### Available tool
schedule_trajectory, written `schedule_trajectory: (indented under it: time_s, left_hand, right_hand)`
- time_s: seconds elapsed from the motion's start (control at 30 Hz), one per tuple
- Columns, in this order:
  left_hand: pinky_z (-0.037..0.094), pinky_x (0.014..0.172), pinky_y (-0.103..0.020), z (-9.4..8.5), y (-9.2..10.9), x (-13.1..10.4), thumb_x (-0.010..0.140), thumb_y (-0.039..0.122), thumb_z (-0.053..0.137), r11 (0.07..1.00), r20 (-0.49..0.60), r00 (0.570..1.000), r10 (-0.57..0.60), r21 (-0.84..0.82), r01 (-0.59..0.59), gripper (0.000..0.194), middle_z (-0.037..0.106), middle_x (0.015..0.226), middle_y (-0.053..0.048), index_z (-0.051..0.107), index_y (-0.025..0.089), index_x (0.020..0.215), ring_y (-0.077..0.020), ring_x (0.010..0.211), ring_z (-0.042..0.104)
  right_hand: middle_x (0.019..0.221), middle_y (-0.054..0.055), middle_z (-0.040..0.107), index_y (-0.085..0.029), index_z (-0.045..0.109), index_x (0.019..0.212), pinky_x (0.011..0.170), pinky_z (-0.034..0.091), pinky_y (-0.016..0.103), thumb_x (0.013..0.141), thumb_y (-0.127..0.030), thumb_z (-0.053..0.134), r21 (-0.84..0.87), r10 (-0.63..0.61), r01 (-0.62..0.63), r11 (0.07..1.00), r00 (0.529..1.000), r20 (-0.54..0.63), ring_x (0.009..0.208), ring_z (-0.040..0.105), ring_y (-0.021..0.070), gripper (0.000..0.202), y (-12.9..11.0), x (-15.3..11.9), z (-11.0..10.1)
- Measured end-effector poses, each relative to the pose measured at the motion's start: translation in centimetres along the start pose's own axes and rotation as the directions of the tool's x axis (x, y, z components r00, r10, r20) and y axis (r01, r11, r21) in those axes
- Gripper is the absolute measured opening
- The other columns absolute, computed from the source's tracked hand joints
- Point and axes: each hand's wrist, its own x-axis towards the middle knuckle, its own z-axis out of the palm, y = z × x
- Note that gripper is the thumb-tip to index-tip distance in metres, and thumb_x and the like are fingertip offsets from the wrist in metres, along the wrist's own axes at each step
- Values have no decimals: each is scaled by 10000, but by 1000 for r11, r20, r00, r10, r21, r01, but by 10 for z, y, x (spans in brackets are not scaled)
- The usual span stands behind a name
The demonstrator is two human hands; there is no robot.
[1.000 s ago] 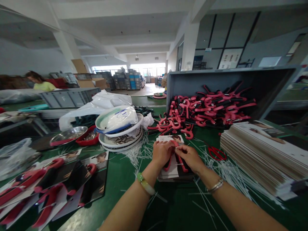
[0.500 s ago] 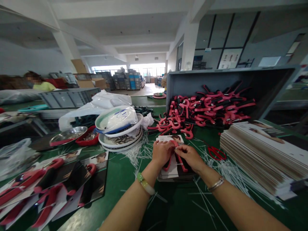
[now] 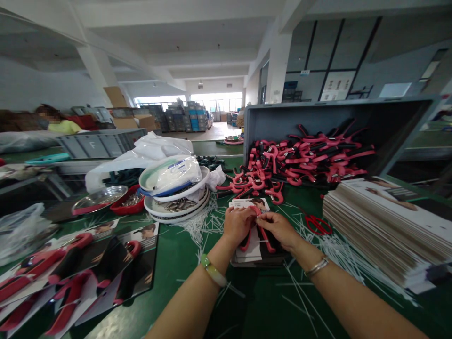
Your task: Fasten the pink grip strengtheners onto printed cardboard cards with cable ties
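A pair of pliers with red-and-black handles (image 3: 270, 245) lies on a printed backing card, on top of a small stack of cards (image 3: 247, 256) right in front of me. My left hand (image 3: 237, 225) is closed over the head end of the pliers, pressing them against the card. From the other side, my right hand (image 3: 280, 229) pinches with thumb and fingertips close to the pliers' head. Whatever sits between those fingertips is too small and covered to make out. Thin white cable ties (image 3: 300, 287) are strewn around the stack.
A tipped grey crate (image 3: 254, 113) spills similar pliers (image 3: 310, 155) behind my hands. Right are red-handled scissors (image 3: 318, 225) and a tall card pile (image 3: 374, 230). Left stand stacked bowls (image 3: 151, 207) and carded pliers (image 3: 72, 292). Another person (image 3: 63, 123) is far left.
Almost nothing differs. My right hand has shifted very slightly at the pliers' head, while my left hand and the pliers stay in place.
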Motion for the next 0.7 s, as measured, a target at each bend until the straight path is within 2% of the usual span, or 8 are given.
schedule_trajectory:
  time_s: [0.13,0.23,0.33,0.43,0.53,0.6,0.7]
  left_hand:
    - [448,837,-293,-2,-3,-1,803,130,512,996,23,1000,16,-85,-14,232,711,907,11,661,254,930,-150,871,629]
    - [484,772,-227,-7,-5,-3,817,148,501,961,54,997,55,-273,-38,281,700,981,1,607,224,1065,-120,858,640]
    - [481,790,-231,-10,-6,-3,816,223,543,919,53,994,95,-388,-67,190,696,961,-7,645,209,977,-133,864,634]
    - [471,801,-247,-7,-5,-3,829,221,538,944,10,995,94,-318,-86,136,686,861,10,669,224,861,-133,832,618]
    - [461,829,-258,-1,-2,-4,821,188,544,963,-109,990,86,-246,-111,137,629,982,-20,676,223,831,-136,891,584]
    - [450,847,-275,-1,0,-7,807,195,563,974,-199,976,93,-183,-130,125,579,1049,-42,686,218,817,-145,915,557]
    - [423,870,-314,-5,4,-11,806,236,573,987,-268,955,125,-67,-148,126,570,982,-48,699,225,803,-172,935,526]
  right_hand:
    - [568,0,609,-171,637,607,554,396,271,604,-374,672,-38,39,-39,999,999,-3,536,512,133,207,-3,7,-2]
    - [537,-3,589,-168,612,547,542,377,269,577,-339,669,-72,37,-38,997,999,-7,518,494,132,182,-3,11,-1]
    - [552,4,591,-166,606,549,556,384,274,576,-314,647,-98,-12,8,995,999,-37,549,508,147,156,0,11,3]
    - [626,13,610,-168,630,654,592,400,282,594,-300,635,-129,-101,87,988,989,-112,592,519,156,145,6,8,6]
    - [762,26,629,-186,654,825,671,419,292,621,-295,620,-150,-195,170,974,965,-175,675,538,163,233,9,3,8]
    - [838,38,629,-201,665,883,731,426,305,656,-301,605,-169,-269,240,956,948,-172,750,554,173,255,9,0,8]
    - [837,35,618,-217,676,844,746,437,311,698,-315,609,-219,-382,349,911,915,-129,783,564,177,187,7,-3,7]
